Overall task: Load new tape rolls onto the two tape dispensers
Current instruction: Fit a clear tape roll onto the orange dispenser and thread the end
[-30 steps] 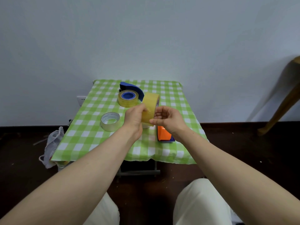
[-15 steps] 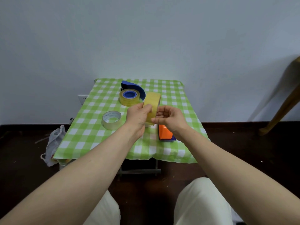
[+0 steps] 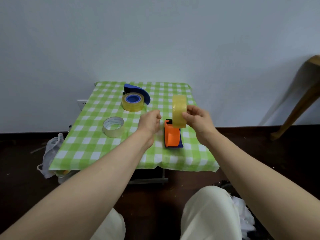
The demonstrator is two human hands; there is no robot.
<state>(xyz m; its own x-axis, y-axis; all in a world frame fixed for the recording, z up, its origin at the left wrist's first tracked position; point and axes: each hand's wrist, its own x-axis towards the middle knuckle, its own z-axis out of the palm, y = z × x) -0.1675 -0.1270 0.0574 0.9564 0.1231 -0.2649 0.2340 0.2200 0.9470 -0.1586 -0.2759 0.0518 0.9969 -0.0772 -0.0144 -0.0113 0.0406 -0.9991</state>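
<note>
Now right hand (image 3: pixel 199 118) fingers gripping upright tape roll (image 3: pixel 179 111) above orange dispenser (image 3: pixel 171 135), left hand (image 3: pixel 150 121) loosely curled, empty

Pale wall (image 3: pixel 155 35), dark floor (image 3: pixel 259 153), wooden chair leg (image 3: pixel 297 104).

Both bare forearms reach from the lower corners toward the middle of the frame. The right hand (image 3: pixel 198 118) is raised, its fingers and thumb closed on the tape roll (image 3: pixel 179 110), held upright. The left hand (image 3: pixel 150 122) is loosely curled, holding nothing, just left of it.
</note>
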